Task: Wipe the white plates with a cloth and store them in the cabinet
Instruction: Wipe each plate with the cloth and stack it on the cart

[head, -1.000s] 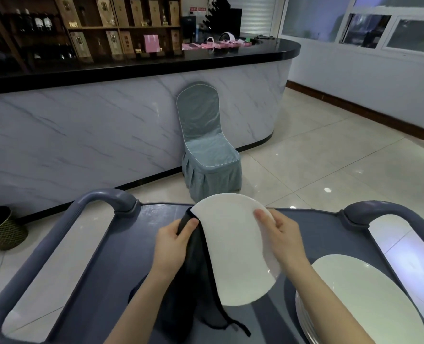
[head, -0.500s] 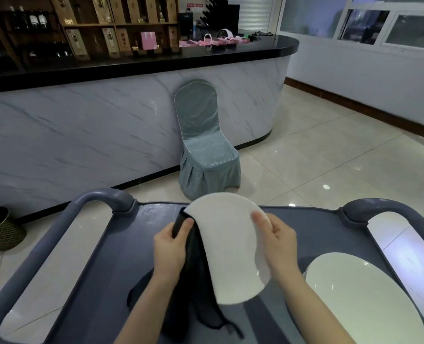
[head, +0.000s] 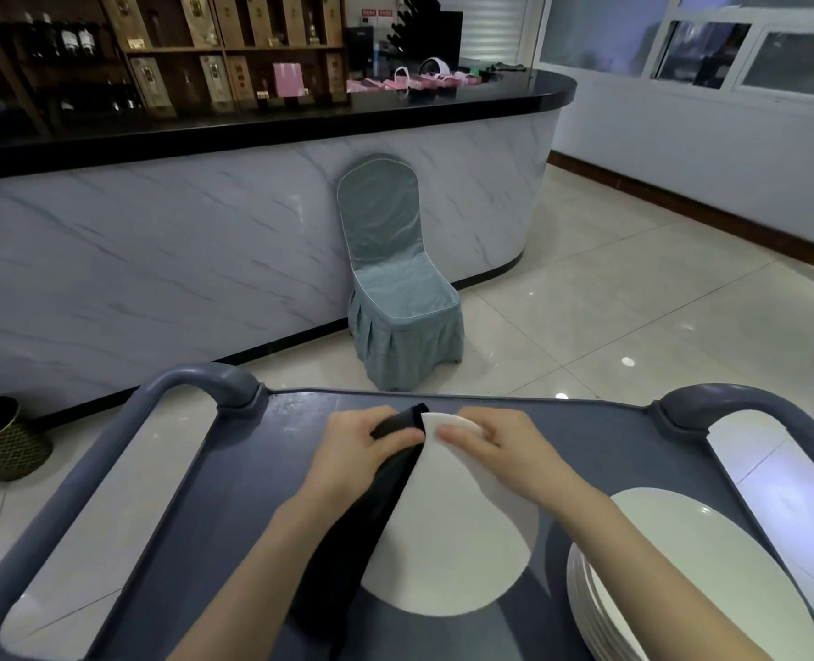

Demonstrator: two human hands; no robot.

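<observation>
I hold a white plate [head: 448,541] over the grey cart top [head: 233,517], its face turned toward me. My left hand [head: 352,450] grips a black cloth [head: 362,512] pressed against the plate's upper left rim; the cloth hangs down along the plate's left edge. My right hand [head: 495,446] pinches the plate's top rim, close to the left hand. A stack of white plates [head: 691,584] sits on the cart at the lower right.
The cart has raised grey handles at the left [head: 195,384] and the right [head: 729,403]. Beyond it stands a blue-grey covered chair [head: 395,279] against a marble-fronted bar counter [head: 157,260]. A dark woven bin [head: 0,441] sits on the tiled floor at the left.
Both hands have slid up to the plate's top rim and come close together. The cloth moved up along the left edge, and the plate's face now tilts more toward me.
</observation>
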